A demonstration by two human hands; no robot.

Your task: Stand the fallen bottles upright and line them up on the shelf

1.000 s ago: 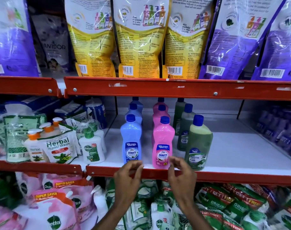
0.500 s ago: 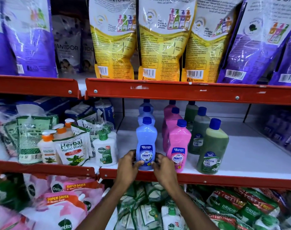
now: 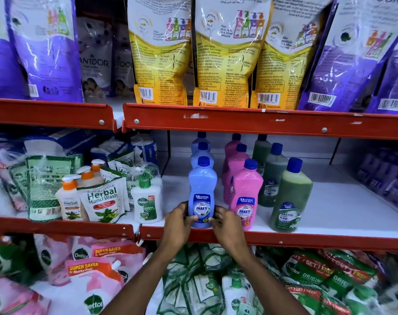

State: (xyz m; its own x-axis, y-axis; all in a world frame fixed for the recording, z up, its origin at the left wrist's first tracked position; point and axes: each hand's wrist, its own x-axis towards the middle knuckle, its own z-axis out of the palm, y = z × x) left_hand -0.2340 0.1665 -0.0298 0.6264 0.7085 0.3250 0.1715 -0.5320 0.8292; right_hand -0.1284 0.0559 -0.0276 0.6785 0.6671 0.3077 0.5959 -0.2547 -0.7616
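Three rows of upright bottles stand on the white middle shelf [image 3: 343,214]: blue on the left, pink in the middle, green on the right. The front blue bottle [image 3: 202,185] stands at the shelf's front edge. My left hand [image 3: 178,220] grips its lower left side and my right hand [image 3: 225,223] grips its lower right side, fingers around the label. The front pink bottle [image 3: 246,196] stands just right of it, apart from my right hand. The front green bottle [image 3: 290,196] stands further right. No bottle lies on its side in view.
Herbal hand wash pumps and refill pouches [image 3: 102,198] crowd the shelf section to the left. Large yellow [image 3: 225,53] and purple pouches hang above the red shelf rail [image 3: 261,121]. Dettol refill packs [image 3: 98,269] fill the shelf below. Purple bottles [image 3: 384,178] sit blurred at right.
My hands moved from the front pink bottle to the front blue bottle and closed on its base. The camera shifted left and nearer the shelf.
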